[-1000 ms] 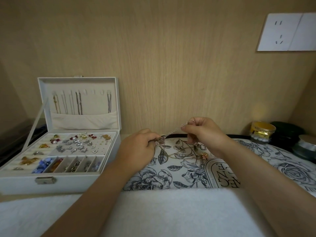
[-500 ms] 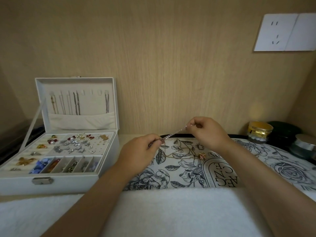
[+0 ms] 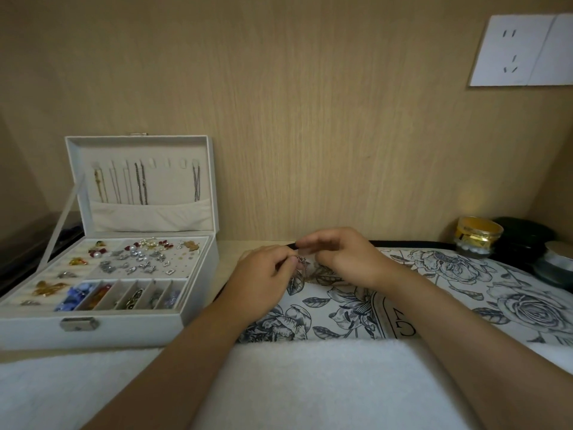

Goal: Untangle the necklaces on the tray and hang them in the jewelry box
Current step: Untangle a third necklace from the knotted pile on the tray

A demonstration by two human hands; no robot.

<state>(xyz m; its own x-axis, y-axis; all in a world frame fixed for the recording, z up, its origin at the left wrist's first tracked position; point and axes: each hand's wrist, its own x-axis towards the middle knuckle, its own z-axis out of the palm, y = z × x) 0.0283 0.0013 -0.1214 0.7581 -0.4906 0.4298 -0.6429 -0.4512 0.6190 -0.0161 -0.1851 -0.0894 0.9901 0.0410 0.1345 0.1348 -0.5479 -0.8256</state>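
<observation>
1. The left hand (image 3: 263,274) pinches the necklace (image 3: 301,261) in its fingers over the tray's (image 3: 465,293) far left corner.
2. The right hand (image 3: 344,259) is just beside it, fingers curled; I cannot tell whether they grip anything.
3. The box (image 3: 124,333) stands open on the desk (image 3: 228,252), left of the tray.

head-worn view, looking down, close

1. One jewelry box (image 3: 124,330) is counted.
2. Five necklaces (image 3: 141,184) are made out hung in its lid.
3. One tray (image 3: 465,274) is seen.
4. Two hands are counted, the left hand (image 3: 263,280) and the right hand (image 3: 347,259), with one necklace (image 3: 301,260) pinched.
5. Three jars (image 3: 477,235) are counted.
6. One towel (image 3: 310,383) and one socket plate (image 3: 511,51) are seen.
</observation>
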